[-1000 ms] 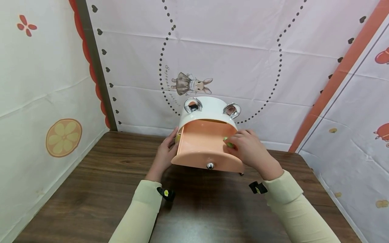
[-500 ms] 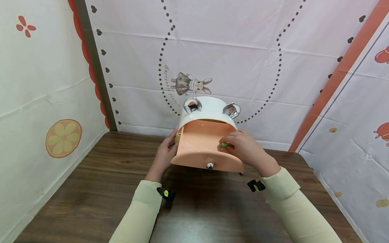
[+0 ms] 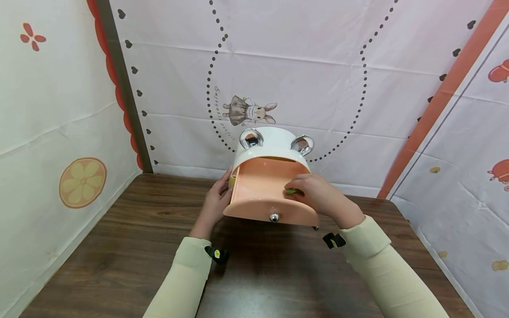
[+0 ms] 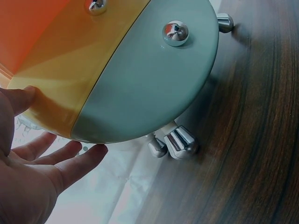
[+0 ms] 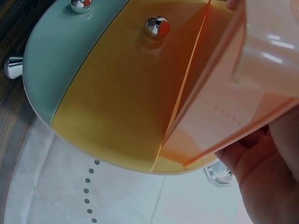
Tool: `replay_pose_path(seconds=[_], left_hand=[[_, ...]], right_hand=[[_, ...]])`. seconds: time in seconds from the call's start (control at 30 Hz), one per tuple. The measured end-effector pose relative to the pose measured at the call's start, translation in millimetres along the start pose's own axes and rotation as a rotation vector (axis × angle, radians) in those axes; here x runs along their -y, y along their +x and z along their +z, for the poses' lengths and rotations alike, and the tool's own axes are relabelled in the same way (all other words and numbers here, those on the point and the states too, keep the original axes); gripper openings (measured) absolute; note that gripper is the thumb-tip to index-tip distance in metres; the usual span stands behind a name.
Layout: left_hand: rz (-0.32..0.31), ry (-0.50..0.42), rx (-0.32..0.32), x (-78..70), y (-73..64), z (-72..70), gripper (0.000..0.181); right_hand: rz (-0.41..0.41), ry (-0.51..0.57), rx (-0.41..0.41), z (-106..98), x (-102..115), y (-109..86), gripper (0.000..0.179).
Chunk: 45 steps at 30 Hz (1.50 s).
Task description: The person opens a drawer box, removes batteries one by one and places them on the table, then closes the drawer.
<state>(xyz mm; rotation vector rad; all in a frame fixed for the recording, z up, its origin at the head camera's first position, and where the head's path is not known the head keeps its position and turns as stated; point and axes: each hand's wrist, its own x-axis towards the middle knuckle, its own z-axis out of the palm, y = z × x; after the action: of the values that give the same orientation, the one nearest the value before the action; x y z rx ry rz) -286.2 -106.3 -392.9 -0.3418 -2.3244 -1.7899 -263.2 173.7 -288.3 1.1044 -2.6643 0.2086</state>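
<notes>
Green piece: The green piece (image 3: 292, 191) is held inside the pulled-out peach drawer (image 3: 254, 210), near its front right corner; whether the floor is touched cannot be told. It is mostly hidden by the fingers. Lightness and some stiffness may be judged from its small size — the material cannot be made out. It would be best pinched across its narrow sides.

Cabinet: The cabinet (image 3: 274, 143) is set near the middle of the table's (image 3: 119, 243) far edge. It is judged stiff and fairly light; the glossy skin may be slippery, so a hold on the side rim is favoured. The drawer is better taken by its knob (image 3: 274, 217) than by the thin walls.

Right hand: The green piece is pinched between thumb and fingers by the right hand (image 3: 318, 196). The hand is reached over the drawer's right wall, back upward, with the forearm slanted inward from the table's near right.

Left hand: The left hand (image 3: 216, 201) is laid at the cabinet's left side, fingers spread and nearly straight — fingertips set by the side rim, thumb placed at the yellow drawer (image 4: 84, 60), above the teal drawer (image 4: 149, 84).
</notes>
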Motion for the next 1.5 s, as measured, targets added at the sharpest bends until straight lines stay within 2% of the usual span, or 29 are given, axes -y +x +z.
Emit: replay_pose_path(seconds=[0.13, 0.3, 0.4, 0.63, 0.77, 0.87, 1.13, 1.3, 1.5], left_hand=[[0.016, -0.007, -0.013, 20.7, 8.0, 2.2, 0.056], [0.0, -0.003, -0.011, 19.6, 7.9, 2.4, 0.056], [-0.02, -0.002, -0.004, 13.7, 6.4, 1.8, 0.057], [-0.052, 0.018, 0.007, -17.7, -6.9, -0.9, 0.057], [-0.06, 0.019, 0.005, -20.7, -8.0, -1.1, 0.057], [-0.05, 0.01, 0.009, -17.3, -6.2, -1.2, 0.057], [-0.009, -0.004, -0.006, 17.9, 6.9, 1.5, 0.057], [0.021, -0.005, -0.01, 21.6, 7.2, 1.7, 0.057], [0.002, -0.003, 0.003, 18.7, 7.7, 1.0, 0.058]], right_hand=[[0.002, -0.004, 0.018, 0, 0, 1.7, 0.019], [0.007, -0.01, 0.021, -1, 1, 2.4, 0.018], [0.008, -0.013, 0.016, -1, 2, 2.7, 0.018], [-0.007, -0.001, -0.008, 0, 1, 1.0, 0.018], [-0.037, 0.01, -0.05, 2, -2, 1.2, 0.016], [-0.055, 0.02, -0.079, 3, -2, 1.3, 0.015], [-0.052, 0.032, -0.092, -3, -1, -0.7, 0.02], [-0.048, 0.032, -0.098, -8, 0, -1.3, 0.022], [-0.049, 0.072, -0.117, -10, -2, -2.9, 0.022]])
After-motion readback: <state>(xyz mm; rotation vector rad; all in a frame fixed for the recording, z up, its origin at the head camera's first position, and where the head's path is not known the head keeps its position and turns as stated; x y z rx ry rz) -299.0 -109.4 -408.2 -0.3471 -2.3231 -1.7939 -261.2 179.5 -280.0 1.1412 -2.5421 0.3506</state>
